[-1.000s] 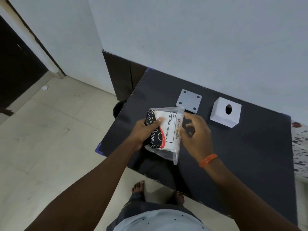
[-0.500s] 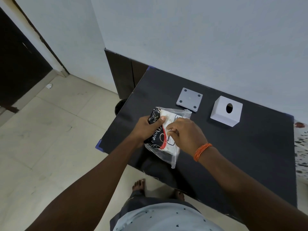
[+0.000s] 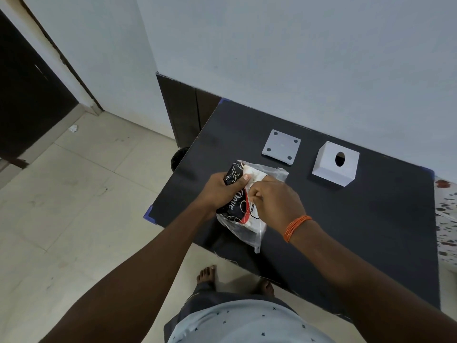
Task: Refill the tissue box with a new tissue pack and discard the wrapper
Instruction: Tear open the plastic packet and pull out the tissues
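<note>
Both hands gripping tissue pack (image 3: 243, 209) (clear wrapper on), tissue box (image 3: 333, 164) apart

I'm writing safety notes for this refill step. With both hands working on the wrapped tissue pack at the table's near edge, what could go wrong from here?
1. The tissue pack is held over the black table's near edge; if the left hand slips as the right hand pulls at the wrapper, it may drop to the floor.
2. A hard pull could tear tissues along with the clear plastic.
3. A jerk could knock the white base plate or tissue box nearby.
</note>
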